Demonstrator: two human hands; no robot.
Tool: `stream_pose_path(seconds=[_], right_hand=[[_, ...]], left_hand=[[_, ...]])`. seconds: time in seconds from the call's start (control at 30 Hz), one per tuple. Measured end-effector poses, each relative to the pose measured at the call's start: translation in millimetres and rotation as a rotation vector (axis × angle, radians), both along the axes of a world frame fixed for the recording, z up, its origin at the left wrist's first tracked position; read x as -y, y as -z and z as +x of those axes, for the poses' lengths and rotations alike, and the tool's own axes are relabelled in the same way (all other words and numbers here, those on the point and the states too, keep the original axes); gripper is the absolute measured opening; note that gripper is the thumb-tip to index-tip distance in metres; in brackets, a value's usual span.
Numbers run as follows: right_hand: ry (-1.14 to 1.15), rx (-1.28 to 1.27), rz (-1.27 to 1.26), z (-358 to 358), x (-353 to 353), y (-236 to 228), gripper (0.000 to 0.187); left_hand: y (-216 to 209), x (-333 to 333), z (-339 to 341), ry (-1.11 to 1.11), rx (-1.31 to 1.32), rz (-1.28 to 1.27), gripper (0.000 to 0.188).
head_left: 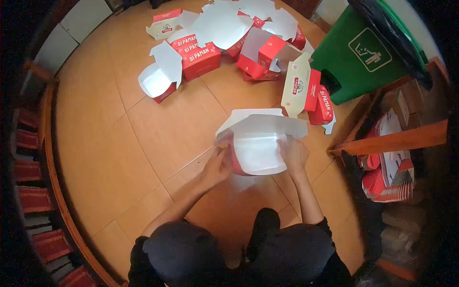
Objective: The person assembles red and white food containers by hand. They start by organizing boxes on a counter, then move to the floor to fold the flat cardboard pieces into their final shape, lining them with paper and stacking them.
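Note:
A red cardboard food box (260, 152) with a white inside is held up in front of my knees. Its lid flaps stand open at the far side, and its bare inside faces up. My left hand (219, 167) grips the box's left wall, fingers closed against the red side. On the opposite wall, my right hand (294, 155) also has hold of the box; it is smeared by motion, and its fingertips are partly hidden. Beyond it, a pile of similar red and white boxes (202, 60) lies on the tiled floor, several with open flaps.
A green trash bin (366, 52) with a black liner stands at the far right. Beside it, a wooden shelf (397, 138) holds stacked flat red and white cartons (389, 167). Along the left runs a wooden rack (50, 158) with red stacks (34, 198). Orange tiles (167, 129) cover the floor.

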State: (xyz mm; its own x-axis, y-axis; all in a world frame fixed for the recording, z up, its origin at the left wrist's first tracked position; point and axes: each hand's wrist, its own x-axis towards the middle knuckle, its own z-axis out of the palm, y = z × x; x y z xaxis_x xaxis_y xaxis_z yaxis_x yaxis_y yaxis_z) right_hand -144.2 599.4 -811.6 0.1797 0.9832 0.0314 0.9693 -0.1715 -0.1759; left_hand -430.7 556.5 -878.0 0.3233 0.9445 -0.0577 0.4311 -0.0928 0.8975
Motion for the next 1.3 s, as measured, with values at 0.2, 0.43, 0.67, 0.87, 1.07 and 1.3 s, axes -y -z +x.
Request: stream_pose_path(seconds=[0.2,0.43,0.67,0.87,1.07,1.3], right_hand=[[-0.124,0.016,0.395,-57,35,-55,0.043],[-0.35,-0.147,-0.116,-129,35,-24,0.023],[-0.356,-0.078,-0.148,-119,31,-13,0.016],[-0.363,-0.171,-0.062,-125,20,-7,0.022],[-0.389,-0.317,0.061,-127,21,0,0.02],[-0.381,-0.263,0.074,-119,18,3,0.03]], left_hand=[[-77,13,18,-0.038,-0.525,-0.119,0.068],[-72,20,30,-0.065,-0.63,-0.06,0.072],[-79,13,37,-0.012,-0.682,-0.106,0.079],[-88,12,40,-0.01,-0.608,-0.258,0.085],[-66,16,34,-0.022,-0.4,-0.115,0.084],[-73,13,50,0.029,-0.15,-0.195,0.077]])
